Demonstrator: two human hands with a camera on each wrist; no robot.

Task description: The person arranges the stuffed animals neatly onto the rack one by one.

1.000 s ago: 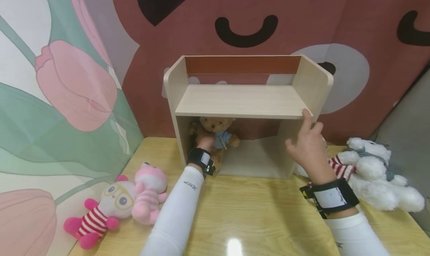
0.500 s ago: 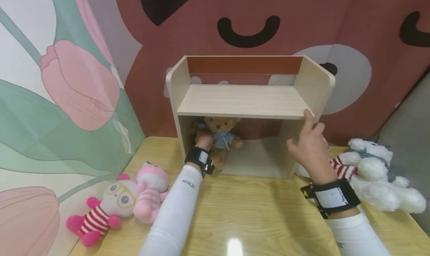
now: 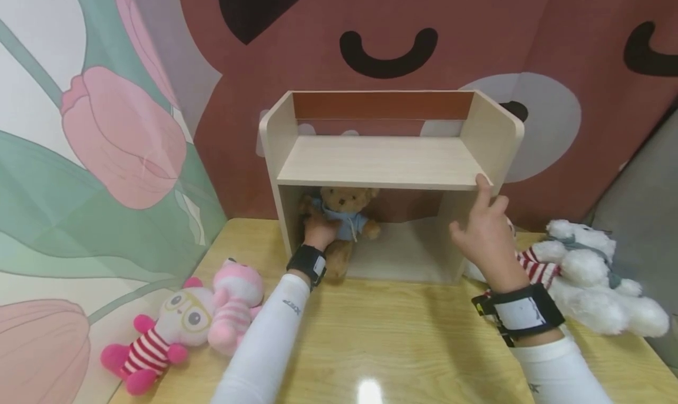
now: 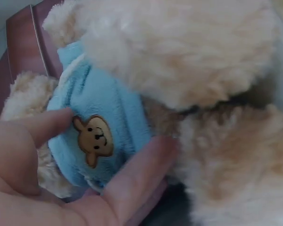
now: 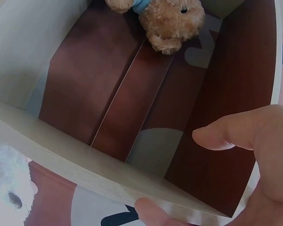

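Observation:
A tan teddy bear (image 3: 348, 222) in a light blue hoodie sits in the lower left of a pale wooden shelf unit (image 3: 381, 161). My left hand (image 3: 320, 232) reaches in and touches its front. In the left wrist view, the thumb and fingers (image 4: 137, 181) lie fairly straight and spread over the blue hoodie (image 4: 125, 108), which has a small bear-face patch. My right hand (image 3: 488, 236) touches the unit's right front, its index finger at the corner of the middle board. The right wrist view has its thumb (image 5: 221, 134) extended before the lower opening.
Left of the unit, a pink-striped plush (image 3: 233, 310) and a plush with yellow glasses (image 3: 153, 348) lie on the wooden table (image 3: 371, 333). White plush bears (image 3: 588, 268) lie at the right. A printed backdrop (image 3: 296, 33) stands behind the unit.
My left hand has shifted on the bear, from its side to spread fingers over its front, and its wrist has turned. The bear has moved slightly. My right hand stays in place.

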